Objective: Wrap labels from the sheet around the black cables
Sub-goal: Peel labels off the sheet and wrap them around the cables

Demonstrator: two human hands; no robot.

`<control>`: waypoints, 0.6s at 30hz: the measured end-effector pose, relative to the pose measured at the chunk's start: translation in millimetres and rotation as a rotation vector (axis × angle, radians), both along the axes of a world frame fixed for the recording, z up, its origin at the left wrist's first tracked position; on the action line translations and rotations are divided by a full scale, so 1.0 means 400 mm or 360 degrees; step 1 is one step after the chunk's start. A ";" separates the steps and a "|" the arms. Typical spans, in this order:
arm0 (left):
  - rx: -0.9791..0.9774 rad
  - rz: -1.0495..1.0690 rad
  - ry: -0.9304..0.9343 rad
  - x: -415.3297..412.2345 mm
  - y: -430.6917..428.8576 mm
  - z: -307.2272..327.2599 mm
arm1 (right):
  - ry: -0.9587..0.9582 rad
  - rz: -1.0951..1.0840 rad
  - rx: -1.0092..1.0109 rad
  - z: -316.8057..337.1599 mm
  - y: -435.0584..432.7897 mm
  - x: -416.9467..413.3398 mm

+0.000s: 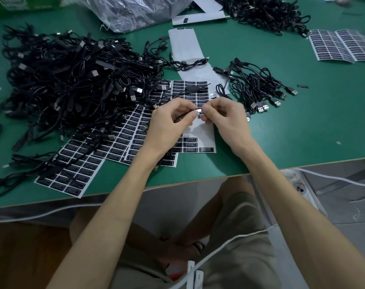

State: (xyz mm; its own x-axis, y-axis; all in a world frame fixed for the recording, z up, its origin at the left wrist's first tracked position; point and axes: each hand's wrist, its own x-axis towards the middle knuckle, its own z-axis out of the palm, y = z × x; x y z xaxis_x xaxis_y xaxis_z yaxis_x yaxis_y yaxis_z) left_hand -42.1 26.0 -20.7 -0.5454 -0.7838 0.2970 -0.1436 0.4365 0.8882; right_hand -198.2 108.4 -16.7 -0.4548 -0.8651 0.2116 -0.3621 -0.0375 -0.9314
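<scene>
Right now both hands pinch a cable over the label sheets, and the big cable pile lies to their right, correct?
No: the head view shows the big cable pile left of the left hand and right hand, which do pinch a cable.

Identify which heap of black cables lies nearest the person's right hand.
The small heap just beyond the right hand, its USB plugs fanned out; the big left heap and far heap lie farther off.

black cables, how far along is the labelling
Probably early. The small bundle of cables on the right looks like the finished set, and one empty backing sheet lies behind. The left hand and right hand pinch a label round the held cable. The big pile of cables on the left is left.
</scene>
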 end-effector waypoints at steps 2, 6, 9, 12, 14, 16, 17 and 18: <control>0.0056 -0.0001 0.0045 0.000 -0.001 0.001 | -0.0006 -0.0003 -0.0040 0.002 0.001 0.003; 0.0025 0.0009 -0.0004 0.000 -0.004 -0.004 | -0.0088 -0.0165 -0.0151 0.005 0.004 0.002; -0.0078 0.0020 -0.0071 -0.001 -0.004 -0.005 | -0.0216 -0.0253 -0.0188 0.003 0.005 -0.004; -0.0062 0.0095 -0.0010 0.003 -0.006 0.003 | -0.0278 -0.0177 -0.0178 0.006 0.005 0.001; 0.0043 0.0117 0.0110 0.007 -0.007 0.005 | -0.0273 -0.0107 -0.0124 0.009 0.003 0.005; 0.0122 0.0124 0.0175 0.011 -0.006 0.006 | -0.0200 -0.0008 -0.0072 0.011 0.004 0.008; 0.0152 0.0115 0.0201 0.011 -0.005 0.004 | -0.0149 0.0050 -0.0049 0.011 0.005 0.010; 0.0179 0.0099 0.0238 0.010 -0.004 0.004 | -0.0096 0.0100 -0.0027 0.011 0.006 0.013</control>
State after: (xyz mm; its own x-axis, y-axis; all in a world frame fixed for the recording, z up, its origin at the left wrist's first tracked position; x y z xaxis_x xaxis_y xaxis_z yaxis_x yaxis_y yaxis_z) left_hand -38.0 24.4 -19.2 -0.4514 -0.8473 0.2799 -0.0299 0.3279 0.9442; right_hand -193.1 110.8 -12.3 -0.4123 -0.8887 0.2005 -0.3018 -0.0744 -0.9505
